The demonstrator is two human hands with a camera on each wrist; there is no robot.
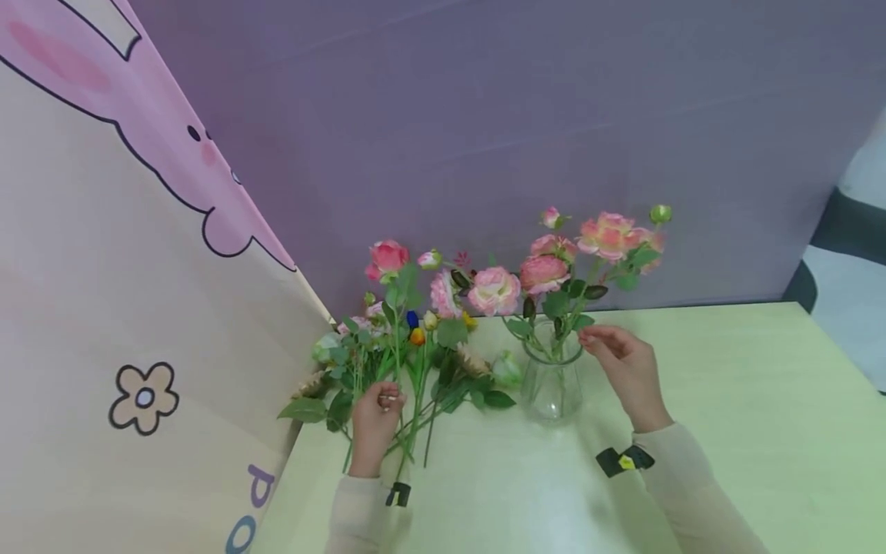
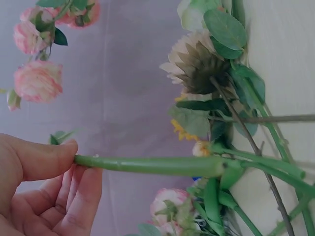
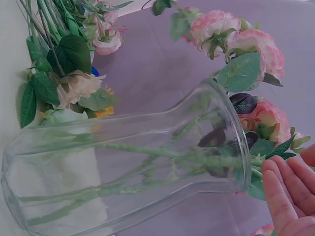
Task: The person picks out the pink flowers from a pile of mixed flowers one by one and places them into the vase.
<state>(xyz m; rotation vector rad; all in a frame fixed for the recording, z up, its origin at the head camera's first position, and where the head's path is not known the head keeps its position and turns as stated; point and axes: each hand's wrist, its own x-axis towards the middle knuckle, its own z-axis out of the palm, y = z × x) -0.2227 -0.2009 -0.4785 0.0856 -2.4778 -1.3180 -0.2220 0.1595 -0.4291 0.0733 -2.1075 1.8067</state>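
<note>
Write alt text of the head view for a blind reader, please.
A person's left hand pinches a green stem beside loose flowers; the right hand is near the rim of a glass vase holding pink flowers. The vase stands on a pale table, before a purple backdrop.

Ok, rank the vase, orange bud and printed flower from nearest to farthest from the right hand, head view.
1. Vase: just left of the right hand.
2. Orange bud: farther left, among loose flowers.
3. Printed flower: far left, on the backdrop.
</note>
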